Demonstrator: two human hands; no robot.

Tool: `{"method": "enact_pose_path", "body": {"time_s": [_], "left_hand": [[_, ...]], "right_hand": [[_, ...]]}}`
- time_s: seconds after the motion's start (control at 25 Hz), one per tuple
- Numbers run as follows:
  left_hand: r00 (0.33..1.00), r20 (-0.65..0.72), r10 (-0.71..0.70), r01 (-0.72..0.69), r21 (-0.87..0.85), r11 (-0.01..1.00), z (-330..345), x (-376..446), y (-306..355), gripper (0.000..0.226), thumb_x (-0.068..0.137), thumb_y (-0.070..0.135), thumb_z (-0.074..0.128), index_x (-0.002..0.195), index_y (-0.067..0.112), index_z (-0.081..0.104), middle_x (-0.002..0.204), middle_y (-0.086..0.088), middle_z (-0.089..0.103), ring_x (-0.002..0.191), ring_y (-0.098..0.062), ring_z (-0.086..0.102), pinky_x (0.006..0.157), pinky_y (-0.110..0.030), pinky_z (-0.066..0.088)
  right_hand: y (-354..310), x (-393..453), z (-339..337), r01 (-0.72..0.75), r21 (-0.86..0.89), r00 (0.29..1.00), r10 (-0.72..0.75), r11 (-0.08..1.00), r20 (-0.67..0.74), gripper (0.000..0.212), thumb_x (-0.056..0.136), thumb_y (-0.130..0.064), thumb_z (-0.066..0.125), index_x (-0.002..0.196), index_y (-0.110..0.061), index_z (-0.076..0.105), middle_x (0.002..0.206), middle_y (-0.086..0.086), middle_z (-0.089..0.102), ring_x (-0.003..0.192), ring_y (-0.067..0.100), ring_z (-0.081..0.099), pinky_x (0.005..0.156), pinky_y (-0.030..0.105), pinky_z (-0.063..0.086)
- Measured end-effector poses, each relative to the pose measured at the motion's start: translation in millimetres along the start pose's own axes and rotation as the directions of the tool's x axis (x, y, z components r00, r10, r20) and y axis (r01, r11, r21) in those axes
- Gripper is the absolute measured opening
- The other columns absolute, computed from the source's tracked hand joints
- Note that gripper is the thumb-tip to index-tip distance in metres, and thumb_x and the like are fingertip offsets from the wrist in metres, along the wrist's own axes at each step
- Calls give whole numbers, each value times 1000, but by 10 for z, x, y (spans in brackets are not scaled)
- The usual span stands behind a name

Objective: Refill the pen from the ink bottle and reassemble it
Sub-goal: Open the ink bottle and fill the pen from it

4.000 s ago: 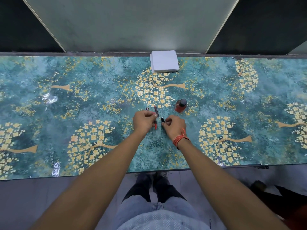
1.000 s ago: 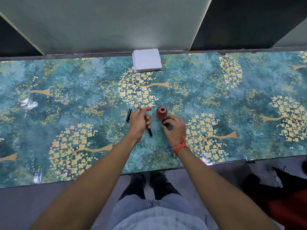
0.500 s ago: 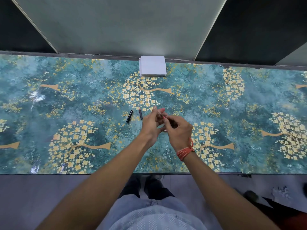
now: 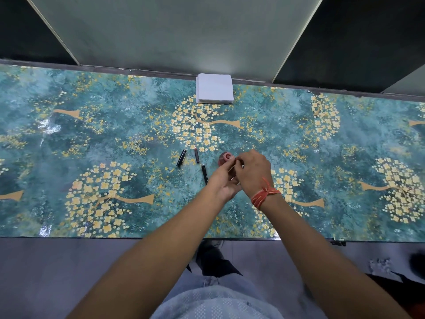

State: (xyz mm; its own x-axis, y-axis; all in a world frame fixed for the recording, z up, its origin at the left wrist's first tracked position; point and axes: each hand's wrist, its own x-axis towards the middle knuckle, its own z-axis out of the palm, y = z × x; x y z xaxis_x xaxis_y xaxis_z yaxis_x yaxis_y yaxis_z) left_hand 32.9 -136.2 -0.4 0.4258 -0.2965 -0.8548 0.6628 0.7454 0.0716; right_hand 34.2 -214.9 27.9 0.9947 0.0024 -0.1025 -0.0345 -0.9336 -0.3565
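Both forearms are bare, with no sleeves in sight. The right hand [image 4: 253, 171] has a band of orange-red thread [image 4: 265, 195] wound round its wrist in several strands, knotted on top with short loose ends sticking up; the left hand [image 4: 224, 180] wears nothing. At the bottom centre of the frame show a pale grey textured top [image 4: 213, 305], blue-grey trousers [image 4: 220, 282] and dark shoes [image 4: 210, 254].

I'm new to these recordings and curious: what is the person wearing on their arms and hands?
Both forearms are bare, with no sleeves or gloves showing. The left hand wears nothing. The right hand has an orange-red thread band, knotted with loose ends, tied around its wrist.
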Motion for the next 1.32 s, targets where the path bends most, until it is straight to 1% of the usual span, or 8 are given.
{"method": "enact_pose_path", "body": {"time_s": [0.16,0.32,0.44,0.6,0.8,0.96,1.16,1.32], "left_hand": [[996,60,-73,85,-220,972,21,118,3,13,91,17,63,94,5,66,107,-5,65,111,-18,62,63,-44,58],[993,79,-90,107,-256,961,42,134,8,15,93,18,61,86,5,64,91,-4,63,90,-18,62,52,-43,58],[994,60,-89,102,-269,958,30,132,40,19,93,18,61,78,7,61,73,0,57,67,-11,56,62,-31,58],[996,40,-84,91,-266,960,34,149,59,23,94,19,60,74,7,60,70,0,53,66,-12,51,78,-34,51],[993,55,-103,115,-284,952,15,154,79,21,95,20,58,77,8,60,63,2,50,60,-10,48,64,-29,57],[995,39,-93,100,-262,960,13,169,82,25,95,19,58,73,8,59,65,1,49,63,-12,47,94,-35,47],[995,21,-97,99,-273,957,2,154,63,22,94,19,59,75,10,61,52,3,49,55,-7,42,71,-28,47],[996,16,-84,85,-255,963,19,148,71,20,94,21,60,76,11,61,56,4,48,54,-7,41,74,-27,47]], "right_hand": [[-90,101,-66,23,-157,996,-10,987,85,26,99,-14,43,96,-1,65,101,18,63,93,35,62,75,37,43],[-110,199,-150,17,-170,988,10,985,154,26,97,-15,46,93,0,66,96,20,68,95,38,62,79,39,46],[-108,234,-160,76,-208,974,-29,975,223,23,94,-13,50,89,0,67,94,19,69,91,37,63,76,39,48],[-141,268,-170,15,-193,975,28,981,221,31,98,-18,45,85,-2,67,88,20,70,86,37,64,72,37,48],[-136,281,-192,55,-175,974,-14,983,224,22,91,-12,52,83,-1,69,85,17,70,84,34,65,74,37,53],[-166,297,-175,-33,-199,962,85,979,259,33,97,-18,45,77,-2,66,82,18,70,70,29,56,62,30,40],[-177,279,-212,119,-240,959,-49,963,279,20,94,-12,49,87,-2,64,93,18,67,88,35,62,71,35,47],[-186,277,-199,17,-212,973,33,977,228,31,99,-20,45,72,-9,56,82,17,67,77,32,61,63,29,38]]}}
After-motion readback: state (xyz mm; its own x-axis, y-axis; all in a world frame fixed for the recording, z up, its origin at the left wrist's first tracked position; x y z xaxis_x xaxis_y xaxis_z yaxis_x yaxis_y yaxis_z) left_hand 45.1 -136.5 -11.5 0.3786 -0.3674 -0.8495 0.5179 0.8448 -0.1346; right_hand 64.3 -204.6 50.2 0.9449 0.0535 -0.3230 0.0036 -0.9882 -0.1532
